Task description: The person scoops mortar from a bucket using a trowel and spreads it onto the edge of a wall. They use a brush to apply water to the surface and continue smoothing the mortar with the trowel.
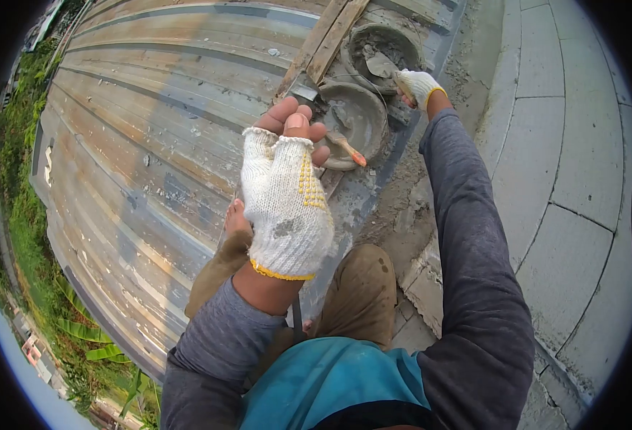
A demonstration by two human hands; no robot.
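Note:
My left hand [287,193], in a white fingerless knit glove, is raised in front of me with its fingers curled. A flat metal piece [304,90] shows just beyond the fingertips; what the fingers hold is hidden. My right hand [418,87], gloved too, grips a trowel [382,67], whose blade is over the wet grey mortar [395,49] in the farther round tub [347,56]. Nearer to me, a second tub [382,129] holds grey slurry, and a brush [347,148] with an orange handle tip lies across its rim.
Corrugated metal roofing [144,136] spreads out on the left, bearing scattered debris. Wooden planks [323,43] lie beside the tubs. On the right rises a grey block wall [574,172], with mortar-smeared ground along its base. My knees and a bare foot [237,217] are below.

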